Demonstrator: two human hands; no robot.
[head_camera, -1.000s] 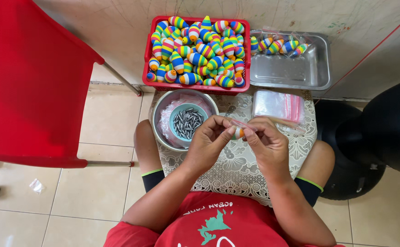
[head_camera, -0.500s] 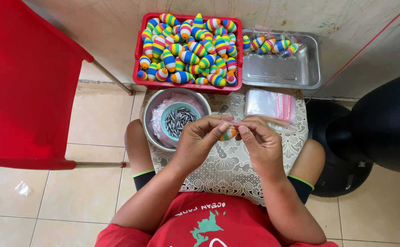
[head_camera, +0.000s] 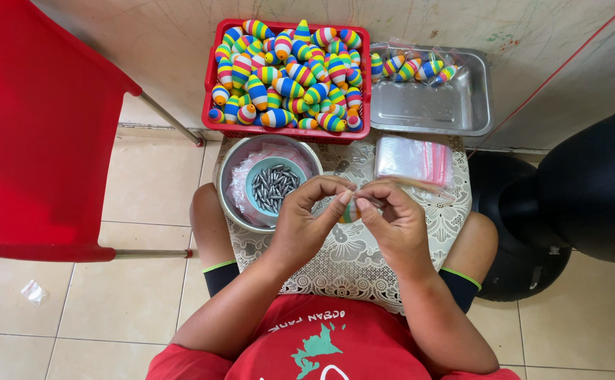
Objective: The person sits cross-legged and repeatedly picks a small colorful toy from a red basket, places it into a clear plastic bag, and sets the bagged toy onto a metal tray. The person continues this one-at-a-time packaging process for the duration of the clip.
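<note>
I have a small striped float (head_camera: 349, 212) pinched between my two hands, over the white lace cloth (head_camera: 353, 264) that covers my lap. My left hand (head_camera: 306, 224) curls around it from one side, thumb and forefinger closed on it; my right hand (head_camera: 394, 222) closes in from the other, fingertips meeting the left ones just above it. Only a sliver of the float shows between my fingers — bands of orange, green and yellow, I think, though most of it is hidden, so I cannot tell its whole shape from here.

Just beside my left hand sits a round metal bowl (head_camera: 231, 184) with crumpled clear plastic inside and a small teal cup (head_camera: 274, 186) full of grey bullet-shaped sinkers (head_camera: 273, 187). Near my right hand lies a flat stack of clear zip bags (head_camera: 413, 159) with red strips along one edge. Beyond these, against the wall, a red basket (head_camera: 212, 84) is heaped with many floats of the same kind — egg-shaped, ringed in blue, yellow, green, orange and pink. Next to it a steel tray (head_camera: 434, 105) holds a few bagged floats (head_camera: 409, 67) along its far rim. A red chair (head_camera: 36, 127) stands to my left.
</note>
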